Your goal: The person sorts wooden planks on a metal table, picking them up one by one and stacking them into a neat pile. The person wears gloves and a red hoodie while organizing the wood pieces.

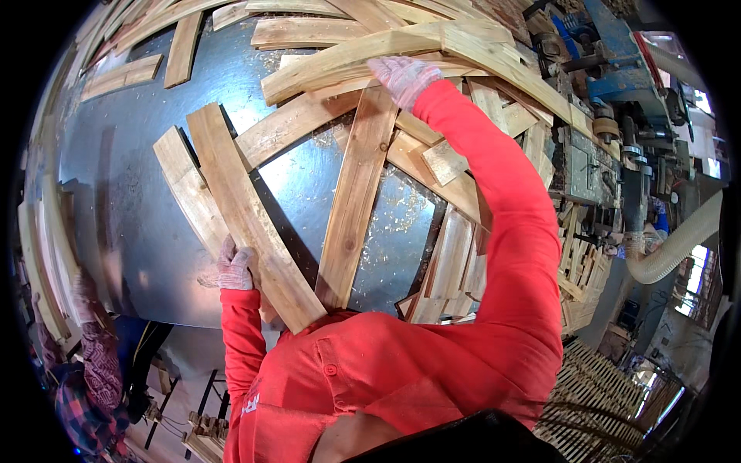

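Observation:
My left hand (234,265), in a pale work glove, grips the near part of a long wooden board (245,208) by its left edge. That board slants across the table's front edge, its near end against my red top. Under it lies a second, paler board (187,189). My right hand (405,79), gloved too, is stretched out to the far pile, with its fingers closed at the edge of a long board (351,62). Just below that hand is the far end of another board (359,193), which runs toward me. The undersides of my right fingers are hidden.
The shiny metal table (131,208) carries sawdust and several loose boards (181,50). Machinery (610,85) with a ribbed hose (679,243) stands at the right. Stacked strips (594,393) lie lower right. At the far left, another person (96,370) handles long boards (50,262).

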Tool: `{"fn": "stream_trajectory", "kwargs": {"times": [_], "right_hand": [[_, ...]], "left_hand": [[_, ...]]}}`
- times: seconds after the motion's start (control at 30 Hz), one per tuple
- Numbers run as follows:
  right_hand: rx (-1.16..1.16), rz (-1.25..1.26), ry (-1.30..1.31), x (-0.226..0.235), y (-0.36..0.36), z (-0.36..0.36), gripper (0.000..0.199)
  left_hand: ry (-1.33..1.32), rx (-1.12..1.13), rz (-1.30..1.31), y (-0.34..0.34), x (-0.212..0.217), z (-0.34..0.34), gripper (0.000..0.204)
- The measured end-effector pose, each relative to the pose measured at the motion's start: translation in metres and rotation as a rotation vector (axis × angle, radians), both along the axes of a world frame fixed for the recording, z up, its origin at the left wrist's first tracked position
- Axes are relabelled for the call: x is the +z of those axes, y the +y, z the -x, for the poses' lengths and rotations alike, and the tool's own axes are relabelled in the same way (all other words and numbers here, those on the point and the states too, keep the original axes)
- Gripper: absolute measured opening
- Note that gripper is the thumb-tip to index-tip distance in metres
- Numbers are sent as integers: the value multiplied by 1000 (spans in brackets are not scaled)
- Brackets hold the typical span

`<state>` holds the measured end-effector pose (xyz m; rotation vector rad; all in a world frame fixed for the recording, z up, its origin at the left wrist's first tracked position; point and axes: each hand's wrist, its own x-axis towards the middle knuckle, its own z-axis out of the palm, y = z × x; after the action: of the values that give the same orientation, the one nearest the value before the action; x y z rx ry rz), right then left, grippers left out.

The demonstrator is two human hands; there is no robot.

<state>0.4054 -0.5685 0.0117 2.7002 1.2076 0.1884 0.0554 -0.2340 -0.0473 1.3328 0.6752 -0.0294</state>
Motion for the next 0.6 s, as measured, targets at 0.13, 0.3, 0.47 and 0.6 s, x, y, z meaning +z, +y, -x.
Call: {"fn": "stream_trajectory", "kwargs": {"times": [0.13,0.3,0.47,0.6], "right_hand": [[-16,-144,217,151,51,65,36],[103,-314,336,253,106,80,34],[178,-565,357,331,148,74,33],[210,-841,413,329,173,46,34]], "left_hand": [[-2,-75,-416,-11,-17,0,59],[-180,-84,-641,-54,86,-39,97],[-641,-222,-800,-117,149,-142,142],[-565,-57,-335,-120,149,-164,110]]}}
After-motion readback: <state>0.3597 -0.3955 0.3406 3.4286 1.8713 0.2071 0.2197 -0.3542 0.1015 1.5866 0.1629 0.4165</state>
